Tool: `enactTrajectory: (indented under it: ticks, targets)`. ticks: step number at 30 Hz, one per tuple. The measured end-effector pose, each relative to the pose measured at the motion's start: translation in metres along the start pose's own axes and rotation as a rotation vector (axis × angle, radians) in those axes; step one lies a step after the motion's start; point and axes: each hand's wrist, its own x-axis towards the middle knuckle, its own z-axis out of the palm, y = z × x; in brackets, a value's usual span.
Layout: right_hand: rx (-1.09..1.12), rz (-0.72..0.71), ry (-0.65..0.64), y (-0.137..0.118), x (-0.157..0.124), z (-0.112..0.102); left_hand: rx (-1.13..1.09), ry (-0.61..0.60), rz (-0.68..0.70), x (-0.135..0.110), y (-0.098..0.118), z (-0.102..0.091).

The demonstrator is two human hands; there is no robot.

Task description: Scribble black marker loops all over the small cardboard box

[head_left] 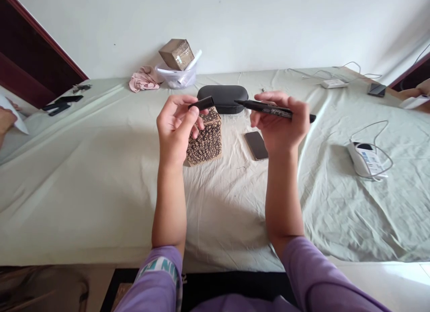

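Pinched between the thumb and fingers of my left hand [178, 123] is a black marker cap [203, 105]. My right hand [284, 121] grips a black marker [268, 109], its bare tip pointing left toward the cap, with a gap between the two. Below and behind my left hand stands a brown cardboard box [205, 144] covered in black looped scribbles, partly hidden by my fingers. A black hard case [223, 97] lies behind the box. Near my right wrist a dark smartphone [255, 145] rests on the cloth, partly covered by my hand.
A pale green cloth [101, 191] covers the table. At the back are a pink cloth [145, 79] and a clear tub [178, 79] holding a small carton [177, 53]. On the right lies a white power strip [367, 162] with its cord. Other people's hands show at both edges.
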Motion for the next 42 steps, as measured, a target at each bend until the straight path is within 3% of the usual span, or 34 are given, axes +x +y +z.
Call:
enactTrajectory:
  ticks: [5,13,20,28,31,35,39,42]
  targets:
    - [-0.017,0.105,0.013,0.002,0.003,-0.003,0.010,-0.060,0.007,0.000,-0.002,0.003]
    - [0.061,0.146,-0.036,-0.002,0.001,0.010,0.104,-0.088,-0.018,-0.004,-0.006,0.007]
    - [0.109,0.182,-0.119,-0.007,-0.002,0.018,0.059,-0.148,-0.068,-0.007,-0.004,0.020]
    - [0.168,0.223,-0.129,-0.003,0.001,0.020,-0.037,-0.158,-0.147,-0.013,-0.012,0.037]
    - [0.204,0.237,-0.098,-0.002,0.002,0.017,-0.030,-0.169,-0.194,-0.016,-0.020,0.039]
    - [0.205,0.188,0.041,0.004,0.006,0.001,-0.014,-0.216,-0.266,-0.018,-0.030,0.038]
    - [0.207,0.240,0.163,0.010,0.013,-0.029,0.032,-0.058,-0.130,-0.010,-0.028,0.018]
    - [0.191,0.352,0.160,0.015,0.016,-0.050,0.107,0.177,0.076,0.001,-0.030,-0.020]
